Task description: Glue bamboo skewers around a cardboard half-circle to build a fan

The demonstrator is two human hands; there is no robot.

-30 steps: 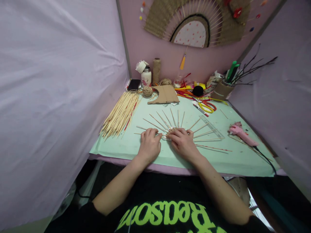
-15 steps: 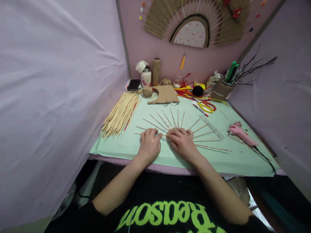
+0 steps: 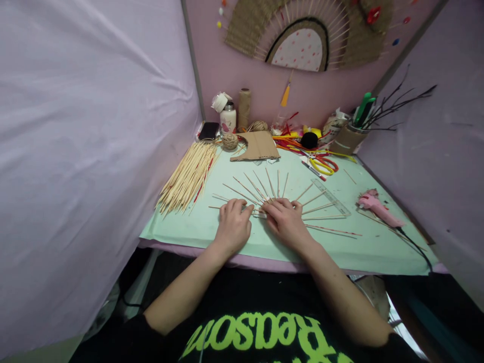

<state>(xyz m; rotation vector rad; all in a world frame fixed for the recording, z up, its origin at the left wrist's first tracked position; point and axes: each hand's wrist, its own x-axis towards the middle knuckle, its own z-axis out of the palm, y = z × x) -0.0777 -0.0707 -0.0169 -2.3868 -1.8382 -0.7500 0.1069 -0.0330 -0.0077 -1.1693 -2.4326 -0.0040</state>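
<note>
Several thin wooden skewers lie fanned out in a half circle on the pale green table mat. Both hands rest at the hub of the fan. My left hand has its fingers curled down onto the inner ends of the left skewers. My right hand lies beside it, its fingers bent and pressing the inner ends where the sticks meet. A clear ruler lies across the right side of the fan.
A big pile of loose skewers lies at the left. A cardboard cut-out, twine balls, a bottle and a phone stand at the back. Scissors and coloured sticks are back right; a pink glue gun with cord lies right. Fabric walls close in.
The view has shifted slightly. The hands and the skewers stay where they were.
</note>
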